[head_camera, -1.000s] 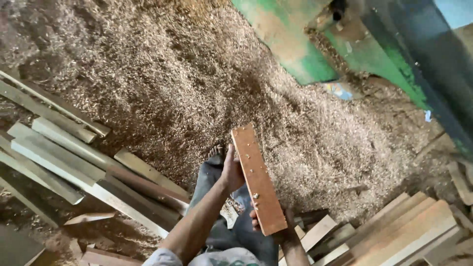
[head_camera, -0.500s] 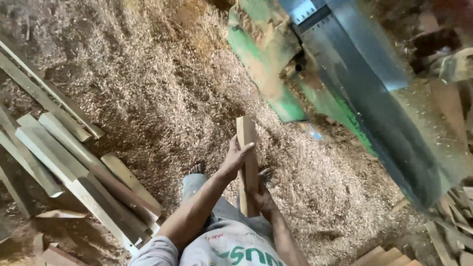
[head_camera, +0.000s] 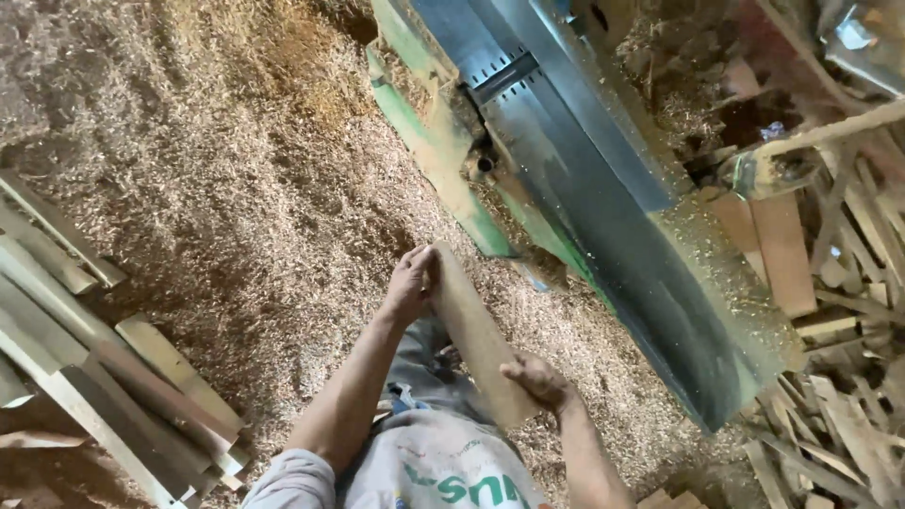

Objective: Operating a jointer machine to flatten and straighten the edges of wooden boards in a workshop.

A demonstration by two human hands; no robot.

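Floor [head_camera: 236, 188] deep in sawdust/shavings, workshop setting. Long green-framed machine [head_camera: 443, 160] w/ steel bed [head_camera: 603, 207] runs diagonally, just beyond the hands; shavings on its lower end. Stacked wood strips [head_camera: 113, 377] at left, offcut pile [head_camera: 848, 377] at right. Left hand [head_camera: 410, 283] grips far end of a short board [head_camera: 476, 335], right hand [head_camera: 539, 382] closed on near end; board held tilted above the lap, near machine's edge.
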